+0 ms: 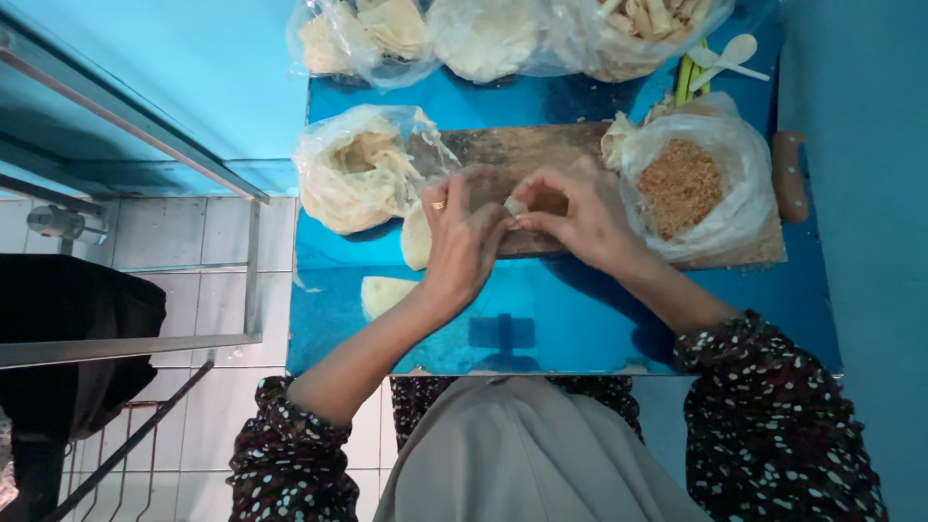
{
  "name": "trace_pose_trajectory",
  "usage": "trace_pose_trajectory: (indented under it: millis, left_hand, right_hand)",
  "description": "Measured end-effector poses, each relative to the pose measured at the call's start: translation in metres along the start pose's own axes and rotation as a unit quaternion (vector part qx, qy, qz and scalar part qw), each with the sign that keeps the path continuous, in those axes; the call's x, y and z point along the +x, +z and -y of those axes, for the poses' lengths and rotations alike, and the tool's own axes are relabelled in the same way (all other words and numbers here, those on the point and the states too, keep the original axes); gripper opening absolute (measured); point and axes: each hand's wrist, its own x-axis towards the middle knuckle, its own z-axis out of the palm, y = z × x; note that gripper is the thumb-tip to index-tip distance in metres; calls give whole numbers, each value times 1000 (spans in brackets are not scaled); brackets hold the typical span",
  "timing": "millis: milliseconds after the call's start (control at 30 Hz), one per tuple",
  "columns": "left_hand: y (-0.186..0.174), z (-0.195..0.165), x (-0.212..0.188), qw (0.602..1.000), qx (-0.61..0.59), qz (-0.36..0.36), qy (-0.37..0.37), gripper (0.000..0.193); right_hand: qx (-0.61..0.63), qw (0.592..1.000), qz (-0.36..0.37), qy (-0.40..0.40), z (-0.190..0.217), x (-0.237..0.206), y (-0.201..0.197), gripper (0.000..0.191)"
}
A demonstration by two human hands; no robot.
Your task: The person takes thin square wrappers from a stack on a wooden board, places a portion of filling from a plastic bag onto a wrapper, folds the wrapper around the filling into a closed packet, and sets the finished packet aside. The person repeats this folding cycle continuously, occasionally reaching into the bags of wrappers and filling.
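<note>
Your two hands meet over the wooden board [503, 155], fingertips together on a small pale piece of wrapper [516, 206] that you are pinching between them; your left hand [462, 242], with a ring on one finger, closes on it from the left, and your right hand [580, 217] closes on it from the right, thumb and forefinger tight on the edge. The piece sits just above the near half of the board, mostly hidden by your fingers, so you can't make out its full shape. Just left of your left hand lies an open plastic bag of pale sheets [358, 169], and two loose round sheets rest on the shiny blue table [580, 329], one by your left wrist [416, 237] and one nearer to you [385, 293]. Right of your right hand, touching the board, sits an open bag of brown crumbly filling [681, 184]. At the far edge of the table lie more clear bags of pale pieces [483, 34], and at the far right a white plastic spoon [730, 53] beside some green stalks [686, 77]. A brown handle [791, 174] lies at the right end of the board
</note>
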Motion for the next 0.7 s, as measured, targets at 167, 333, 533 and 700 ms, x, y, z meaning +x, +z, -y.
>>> trace_pose_trajectory:
  millis: [167, 333, 533, 700]
  left_hand:
    - [-2, 2, -2, 1000, 18, 4, 6, 8]
    - [-5, 1, -2, 999, 20, -31, -15, 13]
    - [-14, 4, 0, 998, 36, 2, 52, 16]
    - [-9, 5, -1, 991, 84, 31, 96, 10]
  right_hand:
    - [-250, 930, -144, -228, 4, -18, 14, 24]
    - [-273, 905, -139, -296, 0, -23, 20, 24]
    - [-242, 935, -102, -238, -2, -13, 16, 20]
    - [-137, 977, -77, -147, 2, -4, 8, 23]
